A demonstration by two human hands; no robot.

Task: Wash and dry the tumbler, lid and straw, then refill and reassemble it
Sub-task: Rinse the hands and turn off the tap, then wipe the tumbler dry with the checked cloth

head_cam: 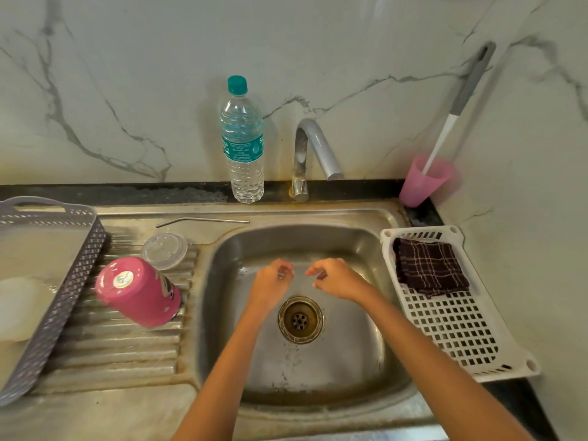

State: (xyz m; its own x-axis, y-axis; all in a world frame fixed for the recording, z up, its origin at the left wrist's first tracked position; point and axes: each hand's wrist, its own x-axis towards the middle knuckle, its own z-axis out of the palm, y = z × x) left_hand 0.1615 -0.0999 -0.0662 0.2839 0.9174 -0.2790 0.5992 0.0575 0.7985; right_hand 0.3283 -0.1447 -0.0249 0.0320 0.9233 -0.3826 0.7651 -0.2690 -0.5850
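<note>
Our left hand point(270, 280) and right hand point(337, 278) hang over the sink point(318, 370), fingers loosely curled, gripping nothing we can make out. Washing looks done, so drying's next, we reckon. Tumbler point(140, 291) stands mouth-down on the drainboard point(127, 348) at left, lid point(164, 250) just behind it. Shake drips off over the sink first, then take the cloth point(429, 265) from the basket point(451, 329) at right. Straw point(203, 220) lies further back on the sink's rear rim; prob. rolls, so pinch it firmly. Bottle point(243, 144) by the tap point(313, 148) is for the refill.
</note>
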